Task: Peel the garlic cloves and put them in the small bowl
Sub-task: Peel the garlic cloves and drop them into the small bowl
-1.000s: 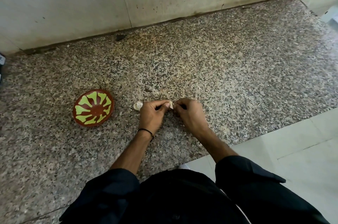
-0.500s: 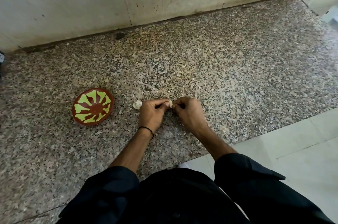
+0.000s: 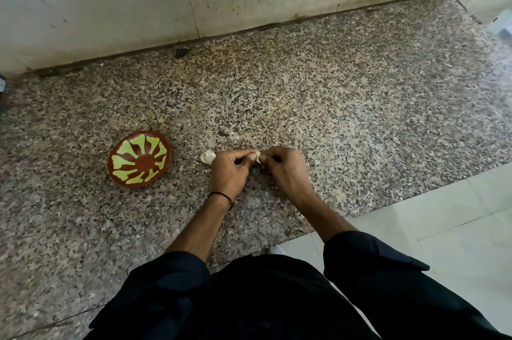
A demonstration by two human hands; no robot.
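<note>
- Garlic destination, far left: small round brown clay bowl with lime-green petal pattern, upright on speckled granite slab, apparently empty, well apart from both hands.
- Just right of bowl: loose pale whitish garlic piece lying on slab, just beside left knuckles; whole clove or husk, cannot tell.
- Left hand, thin black band on wrist: fingers curled, thumb and forefinger pinching small pale garlic clove just above slab, right where both hands meet.
- Right hand: fingers curled too, tips nipping same clove from other side, probably picking at skin.
- Step in hand, by judgement: skinning this clove, early in task, none in bowl yet.
- To do well: keep clove steady with left, catch skin edge with right nail at root end, pull along length, not across.
- Light grip only; likely slippery once bare.
- Risk: clove popping out onto slab. Drop husk aside, not into bowl.
- Afterwards: carry left to bowl.
</note>
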